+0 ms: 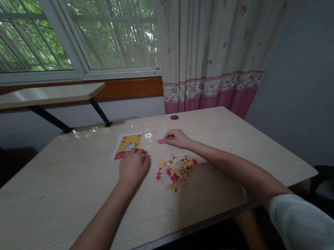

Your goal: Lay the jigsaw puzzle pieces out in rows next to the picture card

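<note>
red puzzle piece [160, 141] points left, long axis sideways, pinched by right hand [176, 138]; cannot tell if left hand [133, 167] grips.

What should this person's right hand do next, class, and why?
Probably place the red puzzle piece beside the picture card: the right hand holds it at the fingertips, beyond the loose pieces, and the card shows red along its bottom.
</note>
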A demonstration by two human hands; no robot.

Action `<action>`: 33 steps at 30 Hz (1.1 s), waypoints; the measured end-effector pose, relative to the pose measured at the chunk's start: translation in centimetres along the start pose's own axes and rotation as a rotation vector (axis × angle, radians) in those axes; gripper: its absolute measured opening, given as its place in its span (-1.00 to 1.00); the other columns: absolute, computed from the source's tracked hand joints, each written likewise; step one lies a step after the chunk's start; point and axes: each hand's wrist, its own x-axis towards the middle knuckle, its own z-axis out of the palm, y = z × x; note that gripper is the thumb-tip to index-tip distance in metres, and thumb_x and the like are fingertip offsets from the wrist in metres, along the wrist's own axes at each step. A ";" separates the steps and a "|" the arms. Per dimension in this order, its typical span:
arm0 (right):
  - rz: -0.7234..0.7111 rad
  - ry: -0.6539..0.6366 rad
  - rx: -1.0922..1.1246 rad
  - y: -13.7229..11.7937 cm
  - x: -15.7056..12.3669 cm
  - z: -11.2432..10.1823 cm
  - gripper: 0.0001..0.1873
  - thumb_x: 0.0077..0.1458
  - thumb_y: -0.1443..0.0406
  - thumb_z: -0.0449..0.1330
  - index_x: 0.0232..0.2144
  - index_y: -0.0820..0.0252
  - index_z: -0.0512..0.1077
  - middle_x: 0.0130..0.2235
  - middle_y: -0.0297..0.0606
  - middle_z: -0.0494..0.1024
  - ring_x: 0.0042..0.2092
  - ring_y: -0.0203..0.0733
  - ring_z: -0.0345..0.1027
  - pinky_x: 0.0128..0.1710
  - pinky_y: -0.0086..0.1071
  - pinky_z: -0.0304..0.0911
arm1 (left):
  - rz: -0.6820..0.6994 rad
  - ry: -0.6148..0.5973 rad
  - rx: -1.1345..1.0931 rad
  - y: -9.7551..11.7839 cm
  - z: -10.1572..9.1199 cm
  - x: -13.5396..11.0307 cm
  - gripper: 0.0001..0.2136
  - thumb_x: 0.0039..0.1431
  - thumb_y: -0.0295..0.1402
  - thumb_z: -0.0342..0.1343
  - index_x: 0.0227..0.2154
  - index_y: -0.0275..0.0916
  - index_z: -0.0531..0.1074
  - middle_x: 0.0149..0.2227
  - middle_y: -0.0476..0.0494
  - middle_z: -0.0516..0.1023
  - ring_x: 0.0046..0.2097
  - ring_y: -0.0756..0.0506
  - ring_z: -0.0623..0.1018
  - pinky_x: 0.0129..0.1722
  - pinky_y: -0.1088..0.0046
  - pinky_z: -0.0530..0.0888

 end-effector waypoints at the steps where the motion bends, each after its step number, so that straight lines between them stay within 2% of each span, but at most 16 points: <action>1: 0.004 -0.017 -0.010 0.1 0.7 0.4 -0.83 -0.04 0.22 0.22 -0.43 0.21 0.53 -0.43 -0.32 0.51 -0.42 -0.37 0.27 -0.40 -0.51 0.09 | -0.010 -0.012 0.013 0.0 0.0 0.0 -0.69 0.13 -0.24 -0.12 -0.28 -0.30 0.45 -0.22 -0.29 0.48 -0.18 -0.24 0.46 -0.24 0.27 0.38; 8: 0.041 -0.091 -0.018 0.9 3.5 2.7 -0.85 -0.04 0.25 0.21 -0.42 0.19 0.53 -0.40 -0.33 0.53 -0.36 -0.35 0.32 -0.37 -0.51 0.11 | -0.006 -0.037 0.029 0.4 0.3 -0.2 -0.71 0.13 -0.23 -0.10 -0.26 -0.31 0.41 -0.21 -0.32 0.47 -0.14 -0.27 0.44 -0.22 0.23 0.36; 11: 0.045 -0.133 0.006 1.2 3.9 3.0 -0.84 -0.06 0.29 0.21 -0.38 0.22 0.53 -0.41 -0.32 0.53 -0.38 -0.35 0.32 -0.38 -0.51 0.12 | -0.002 -0.046 0.022 0.4 0.3 -0.2 -0.71 0.13 -0.23 -0.10 -0.26 -0.32 0.40 -0.22 -0.34 0.47 -0.15 -0.28 0.44 -0.22 0.22 0.35; 16: 0.022 -0.130 0.021 1.1 4.2 3.4 -0.75 -0.05 0.28 0.21 -0.26 0.22 0.50 -0.39 -0.33 0.51 -0.38 -0.36 0.31 -0.35 -0.51 0.14 | -0.016 -0.062 0.012 0.5 0.2 -0.1 -0.73 0.12 -0.24 -0.08 -0.27 -0.31 0.40 -0.21 -0.32 0.46 -0.13 -0.26 0.43 -0.20 0.25 0.35; 21: 0.040 -0.134 -0.051 0.1 4.3 4.3 -0.85 -0.06 0.27 0.22 -0.37 0.18 0.51 -0.44 -0.36 0.49 -0.39 -0.35 0.31 -0.35 -0.50 0.14 | -0.006 -0.072 -0.006 0.3 0.4 0.1 -0.73 0.13 -0.25 -0.08 -0.23 -0.32 0.38 -0.21 -0.32 0.46 -0.13 -0.25 0.44 -0.18 0.27 0.36; 27: 0.114 -0.087 -0.075 -0.4 4.4 4.8 -0.79 -0.07 0.16 0.22 -0.42 0.18 0.50 -0.43 -0.33 0.49 -0.42 -0.34 0.29 -0.42 -0.49 0.11 | 0.019 -0.077 -0.021 0.3 0.5 0.0 -0.73 0.14 -0.27 -0.09 -0.22 -0.34 0.38 -0.20 -0.34 0.45 -0.13 -0.25 0.44 -0.16 0.26 0.35; 33: 0.137 -0.082 -0.064 -0.2 4.4 4.9 -0.79 -0.07 0.16 0.23 -0.42 0.18 0.50 -0.45 -0.34 0.49 -0.43 -0.35 0.29 -0.43 -0.50 0.09 | 0.029 -0.080 -0.030 0.2 0.8 0.1 -0.72 0.14 -0.26 -0.09 -0.22 -0.35 0.38 -0.18 -0.36 0.44 -0.12 -0.27 0.42 -0.16 0.22 0.34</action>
